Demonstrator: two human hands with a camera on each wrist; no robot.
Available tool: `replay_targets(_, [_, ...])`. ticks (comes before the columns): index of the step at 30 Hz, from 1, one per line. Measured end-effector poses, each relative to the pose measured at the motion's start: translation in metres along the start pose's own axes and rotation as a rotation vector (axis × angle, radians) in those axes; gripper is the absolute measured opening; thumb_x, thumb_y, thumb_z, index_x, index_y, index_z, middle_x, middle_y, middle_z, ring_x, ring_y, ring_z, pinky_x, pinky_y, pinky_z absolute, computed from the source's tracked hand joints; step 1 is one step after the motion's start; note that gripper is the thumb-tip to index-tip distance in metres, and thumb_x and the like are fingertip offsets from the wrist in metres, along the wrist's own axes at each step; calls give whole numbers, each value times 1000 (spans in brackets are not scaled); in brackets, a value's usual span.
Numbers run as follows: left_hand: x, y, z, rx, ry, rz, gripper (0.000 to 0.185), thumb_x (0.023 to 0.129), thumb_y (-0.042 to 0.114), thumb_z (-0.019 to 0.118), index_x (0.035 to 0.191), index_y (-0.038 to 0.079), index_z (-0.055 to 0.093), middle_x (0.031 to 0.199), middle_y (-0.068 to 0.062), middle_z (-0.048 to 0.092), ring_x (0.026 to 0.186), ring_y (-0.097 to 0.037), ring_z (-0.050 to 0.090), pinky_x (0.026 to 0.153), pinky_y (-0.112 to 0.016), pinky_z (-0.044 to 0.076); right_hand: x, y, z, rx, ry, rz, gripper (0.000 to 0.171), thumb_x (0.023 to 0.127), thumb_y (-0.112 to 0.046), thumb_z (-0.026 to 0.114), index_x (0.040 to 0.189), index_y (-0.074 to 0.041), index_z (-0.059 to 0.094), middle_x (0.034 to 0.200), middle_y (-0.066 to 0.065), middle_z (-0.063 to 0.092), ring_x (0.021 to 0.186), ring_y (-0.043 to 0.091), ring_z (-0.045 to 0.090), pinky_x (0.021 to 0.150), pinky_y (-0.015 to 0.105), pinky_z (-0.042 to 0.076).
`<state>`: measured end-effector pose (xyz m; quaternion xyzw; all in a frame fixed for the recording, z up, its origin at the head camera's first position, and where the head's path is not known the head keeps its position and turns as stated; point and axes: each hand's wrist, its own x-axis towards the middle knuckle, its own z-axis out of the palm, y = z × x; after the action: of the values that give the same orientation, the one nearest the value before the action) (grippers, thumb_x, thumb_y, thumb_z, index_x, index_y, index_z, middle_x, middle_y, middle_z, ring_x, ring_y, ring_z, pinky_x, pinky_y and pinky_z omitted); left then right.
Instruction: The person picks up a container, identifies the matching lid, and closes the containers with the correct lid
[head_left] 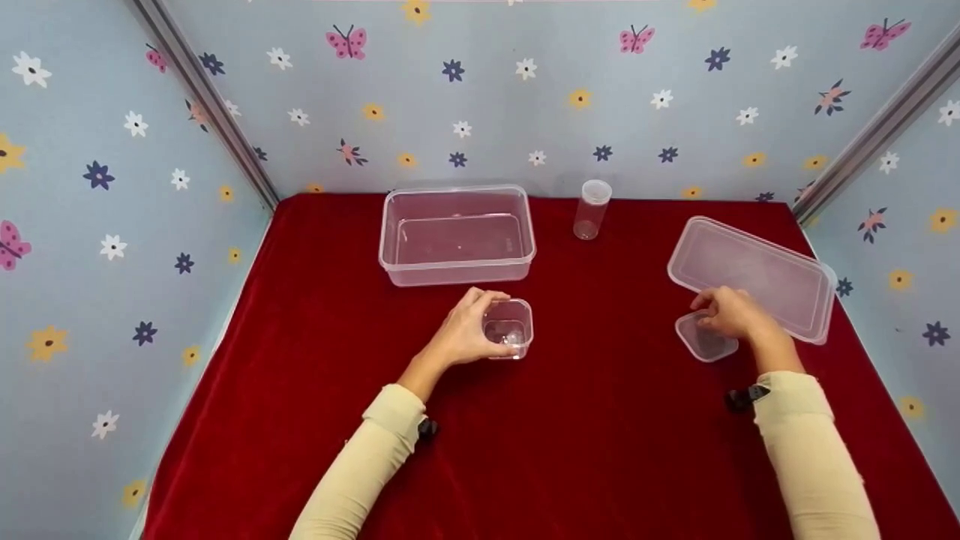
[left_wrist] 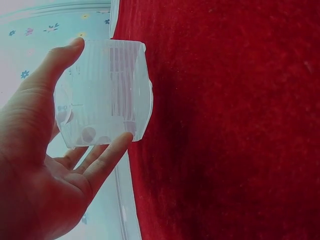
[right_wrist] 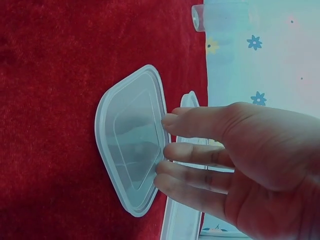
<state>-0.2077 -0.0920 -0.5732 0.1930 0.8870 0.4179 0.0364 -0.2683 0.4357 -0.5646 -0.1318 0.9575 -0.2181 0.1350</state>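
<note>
Red-covered counter (head_left: 600, 450) bears large lid (head_left: 750, 274). Left hand (head_left: 469, 332): fingers spread container-wide, gripping small container (head_left: 516, 319); light squeeze advisable. Right hand (head_left: 731, 313): fingers loosely bent at small lid (head_left: 703, 343) near large lid, no firm hold evident; edge pinch likely best.

Small partitioned booth, like a set-up bay; whether home, lab or office lies around it, cannot tell. Pale-blue walls (head_left: 495, 97) at back, left and right, printed with butterflies (head_left: 346, 43) and flowers (head_left: 526, 68). Grey metal strips (head_left: 206, 105) down both back corners. Plush red cloth (head_left: 600, 435) over the surface (head_left: 300, 315). Only kitchen-like note: clear plastic wares, a large tub (head_left: 459, 274) and a small container (head_left: 508, 330) among them.
</note>
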Motion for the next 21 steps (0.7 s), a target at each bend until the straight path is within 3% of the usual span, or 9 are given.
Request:
replay_targets(4, [0,-1,1,-5,4,-6,92,70,35,107,149,15,66,138,-20,63,132,-38,65,118,-57,55,17,41,16,-23,25,11,25,88,-13,87,111,-6,81,83,10,72,75,25,62,65,32,49])
replay_targets(10, [0,0,3,-3,2,-18,92,69,37,107,149,16,66,138,-18,63,133,-38,65,119,-57,55,32,72,29,-98,48,99,30,86,-18,89,115,-11,83,86,6,74,80,22,65,71,36,51])
replay_targets(13, [0,0,3,3,2,-22,91,70,36,106,149,16,66,139,-17,63,133,-37,64,118,-57,55,38,86,32,-125,61,88,31,86,-19,88,116,-11,83,90,8,76,85,25,67,75,41,53])
replay_targets(16, [0,0,2,5,3,-14,90,70,36,106,149,16,66,138,-18,63,133,-38,65,118,-57,56,41,94,31,-122,47,74,33,89,-22,88,119,-11,83,96,12,78,91,31,69,80,50,56])
replay_targets(21, [0,0,3,-2,4,-2,90,70,34,105,148,15,65,137,-20,63,131,-39,65,118,-57,56,32,76,27,-106,20,88,37,89,-20,88,123,-8,81,92,13,75,85,30,67,74,44,54])
